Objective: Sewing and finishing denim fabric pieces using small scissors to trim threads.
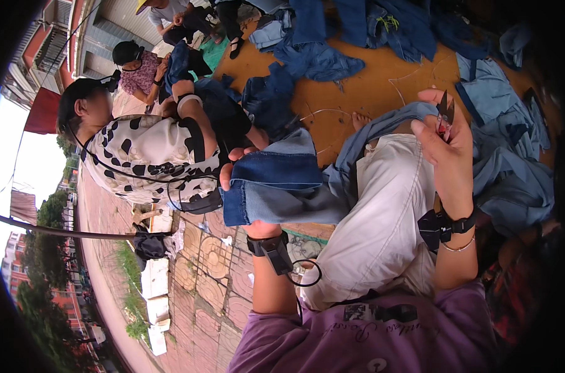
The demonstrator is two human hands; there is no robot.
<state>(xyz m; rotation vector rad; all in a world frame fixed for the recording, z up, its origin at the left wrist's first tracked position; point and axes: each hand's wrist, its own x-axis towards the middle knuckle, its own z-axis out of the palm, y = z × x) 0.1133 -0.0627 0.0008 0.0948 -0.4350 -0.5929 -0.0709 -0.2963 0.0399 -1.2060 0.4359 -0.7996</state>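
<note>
My left hand point(226, 176) reaches under a blue denim piece point(282, 205), its fingertips curled over the far left edge. A darker blue band point(276, 169) of denim is folded over its end. From there the faded denim runs across my lap towards my right hand point(450, 152). That hand is raised above my knee, with small thread snips point(444, 118) held in the palm, dark blades pointing up and red showing at the handle. Its thumb and forefinger are beside the denim's far end; whether they pinch it I cannot tell.
Denim garments point(313, 59) lie heaped on a brown sheet point(332, 118), with a light blue pile point(506, 149) at my right. Close on my left sits a person in a spotted shirt point(152, 155); others sit farther off. Paving point(214, 267) and white blocks point(155, 280) lie lower left.
</note>
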